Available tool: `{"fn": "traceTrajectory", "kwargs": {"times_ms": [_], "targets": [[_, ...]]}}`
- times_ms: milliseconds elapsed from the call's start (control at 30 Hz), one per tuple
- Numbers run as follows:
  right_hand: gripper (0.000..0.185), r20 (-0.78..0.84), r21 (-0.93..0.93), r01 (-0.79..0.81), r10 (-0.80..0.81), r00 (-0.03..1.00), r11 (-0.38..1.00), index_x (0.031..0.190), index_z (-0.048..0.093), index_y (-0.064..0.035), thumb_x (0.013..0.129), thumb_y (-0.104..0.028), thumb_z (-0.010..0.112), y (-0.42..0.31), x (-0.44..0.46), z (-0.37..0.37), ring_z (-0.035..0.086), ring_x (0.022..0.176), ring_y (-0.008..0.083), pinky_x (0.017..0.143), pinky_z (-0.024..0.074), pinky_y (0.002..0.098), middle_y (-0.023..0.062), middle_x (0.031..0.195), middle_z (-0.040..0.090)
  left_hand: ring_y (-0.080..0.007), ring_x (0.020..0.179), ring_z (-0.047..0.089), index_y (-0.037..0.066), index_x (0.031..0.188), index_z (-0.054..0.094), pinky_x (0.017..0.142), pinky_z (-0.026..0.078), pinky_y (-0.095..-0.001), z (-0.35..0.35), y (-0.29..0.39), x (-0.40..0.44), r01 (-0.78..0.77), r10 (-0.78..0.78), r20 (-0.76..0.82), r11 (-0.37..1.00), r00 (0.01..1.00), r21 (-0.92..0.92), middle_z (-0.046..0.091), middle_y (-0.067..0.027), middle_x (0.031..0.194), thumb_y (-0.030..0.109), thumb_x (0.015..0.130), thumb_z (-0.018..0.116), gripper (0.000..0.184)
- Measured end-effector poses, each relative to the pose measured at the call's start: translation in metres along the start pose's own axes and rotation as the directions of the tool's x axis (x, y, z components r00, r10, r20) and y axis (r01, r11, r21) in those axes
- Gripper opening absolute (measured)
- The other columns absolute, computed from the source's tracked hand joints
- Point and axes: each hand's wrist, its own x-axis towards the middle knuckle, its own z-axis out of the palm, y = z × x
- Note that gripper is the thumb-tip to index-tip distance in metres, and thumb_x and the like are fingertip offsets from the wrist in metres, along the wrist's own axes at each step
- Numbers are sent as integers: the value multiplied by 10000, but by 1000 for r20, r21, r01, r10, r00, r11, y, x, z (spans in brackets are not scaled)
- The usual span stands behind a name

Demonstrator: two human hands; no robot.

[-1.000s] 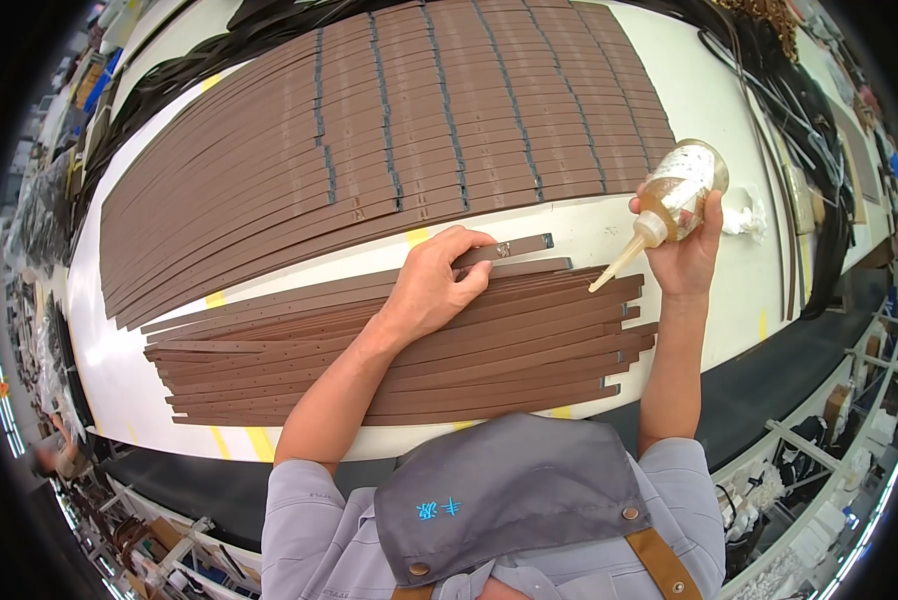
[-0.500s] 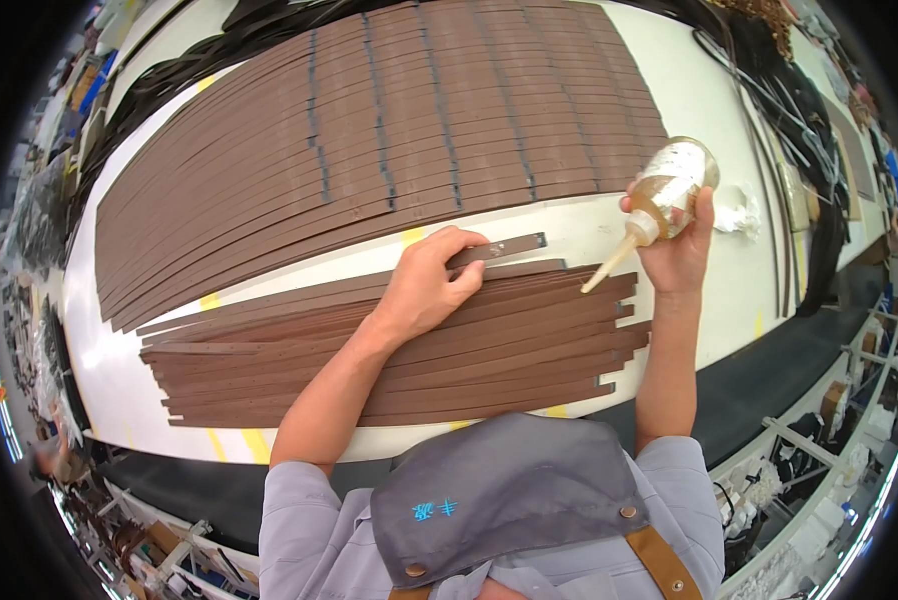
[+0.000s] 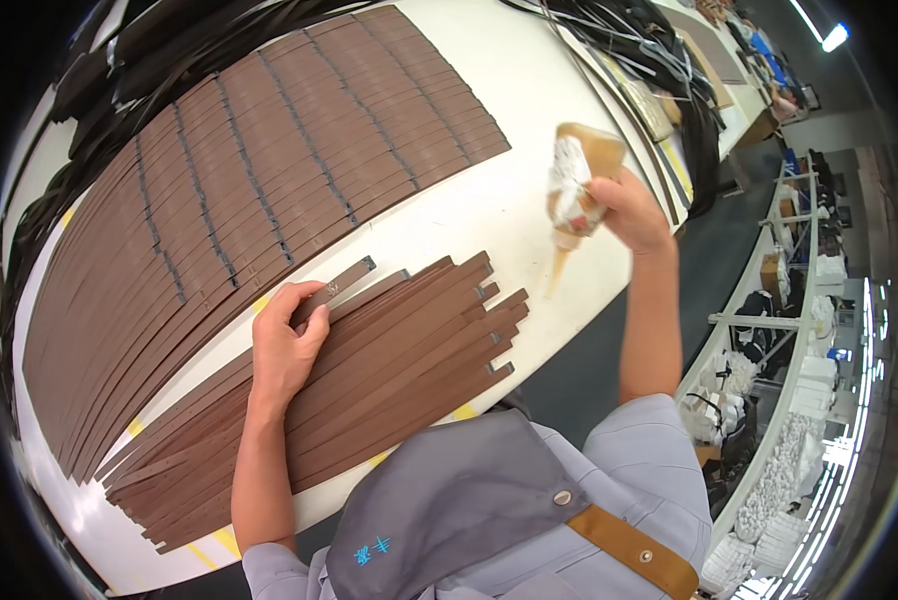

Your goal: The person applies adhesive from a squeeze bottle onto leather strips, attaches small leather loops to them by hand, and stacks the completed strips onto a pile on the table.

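My left hand (image 3: 287, 335) pinches a thin brown strip (image 3: 344, 280) between thumb and fingers, close to its dark-tipped end. Small whitish marks show on that strip. In my right hand (image 3: 631, 208) is a glue bottle (image 3: 579, 185) with a worn white label and amber contents, blurred by motion. Its long nozzle (image 3: 557, 270) points down over the white table, to the right of the strips and apart from them. Under and beside my left hand lies a loose pile of brown strips (image 3: 389, 370) with uneven ends.
Beyond the left hand, many overlapping brown strips (image 3: 259, 150) are laid out in a wide sheet crossed by dark lines. The white table (image 3: 469, 225) carries black strips (image 3: 609, 60) at its far side. Shelves with bundled goods (image 3: 759, 400) stand at right.
The view has turned to the right. The glue bottle has swung more upright, nozzle down, and farther from the strip. My left hand still grips the same strip.
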Motion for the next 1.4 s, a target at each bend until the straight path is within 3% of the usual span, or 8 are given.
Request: {"fn": "traceTrajectory", "kwargs": {"times_ms": [100, 433, 600, 633, 700, 967, 1033, 1400], "targets": [[581, -197, -473, -137, 47, 979, 871, 1182, 585, 23, 777, -350, 771, -36, -34, -8, 605, 887, 143, 799, 497, 311, 73, 1016, 648, -71, 754, 498, 8, 1058, 654, 628, 436, -211, 1, -1, 0, -14, 14, 12, 1000, 1000, 24, 581, -7, 861, 74, 865, 643, 204], [535, -539, -818, -535, 44, 841, 211, 1023, 627, 38, 699, -357, 786, 20, -62, -69, 641, 678, 157, 677, 530, 311, 99, 836, 681, -93, 756, 512, -10, 1055, 647, 661, 430, -227, 4, -4, 2, -8, 8, -16, 999, 1000, 31, 595, -23, 863, 59, 859, 648, 208], [700, -612, -720, -638, 185, 769, 273, 1105, 618, 71, 643, -422, 797, 4, -64, -57, 708, 837, 281, 774, 548, 394, 235, 1039, 677, -124, 788, 572, 17, 1070, 661, 676, 473, -258, 2, -8, 1, -99, 99, 0, 992, 995, 74, 637, -59, 891, 112, 859, 648, 231], [695, -565, -824, -540, -163, 809, 172, 1178, 582, 78, 681, -351, 811, 7, -71, -43, 714, 802, 272, 741, 566, 390, 228, 1060, 675, -131, 806, 590, 22, 1074, 663, 681, 486, -263, 2, -6, 1, -81, 80, 7, 995, 997, 63, 651, -68, 907, 120, 861, 645, 235], [557, -664, -705, -547, -148, 733, 451, 1230, 559, 68, 788, -185, 783, -32, -58, 27, 692, 868, 270, 815, 554, 392, 183, 1088, 673, -163, 826, 615, 9, 1080, 656, 693, 512, -285, 0, -7, 2, -70, 68, 36, 997, 997, 44, 663, -88, 950, 118, 861, 636, 246], [336, 264, -746, 458, -416, 870, 484, 1040, 596, -1, 758, -68, 765, -3, 17, 176, 594, 1046, 324, 936, 476, 390, 142, 1081, 610, -129, 800, 580, 4, 1090, 662, 713, 480, -256, -1, -5, 1, -58, 60, 77, 998, 995, -36, 663, -60, 941, 122, 872, 646, 248], [333, 373, -723, 531, -398, 838, 442, 1037, 594, -12, 755, -64, 762, 6, 32, 201, 562, 1086, 336, 943, 470, 407, 131, 1104, 594, -260, 835, 635, -12, 1092, 643, 755, 511, -343, -3, -8, 1, -107, 107, 100, 994, 989, -9, 662, -147, 984, 118, 861, 635, 266], [187, 450, -770, 530, -285, 846, 355, 927, 605, -22, 782, -35, 723, 11, 45, 216, 553, 1076, 308, 915, 475, 389, 96, 1062, 590, -260, 853, 630, -2, 1084, 647, 768, 507, -356, -2, -18, 0, -240, 239, 52, 971, 970, 9, 670, -134, 967, 129, 863, 610, 260]]}}
